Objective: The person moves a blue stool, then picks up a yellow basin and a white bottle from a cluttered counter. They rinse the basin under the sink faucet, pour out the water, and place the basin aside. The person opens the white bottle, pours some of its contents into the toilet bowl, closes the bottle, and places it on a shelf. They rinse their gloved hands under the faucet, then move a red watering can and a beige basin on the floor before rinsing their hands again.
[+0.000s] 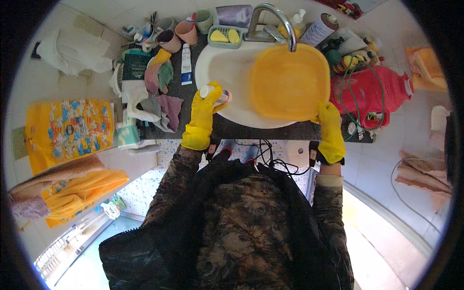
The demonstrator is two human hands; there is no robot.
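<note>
My left hand [199, 118], in a yellow rubber glove, is closed around a small white bottle [224, 98] with a white cap and a coloured label. The bottle lies tilted over the left front rim of the white sink [217, 63]. A yellow plastic basin [290, 82] rests in the right side of the sink, beneath the chrome faucet [285, 21]. My right hand [330, 128], gloved the same way, grips the basin's near right corner, its fingertips partly hidden. Inside, the basin looks wet or smeared.
Left of the sink, a toothpaste tube [186, 64], cups [186, 32] and folded cloths [159, 75] crowd the dark counter. A soap dish [225, 36] with yellow pieces sits behind it. At right lies a red plastic container [379, 92] with a green cord; black cables [266, 154] hang below.
</note>
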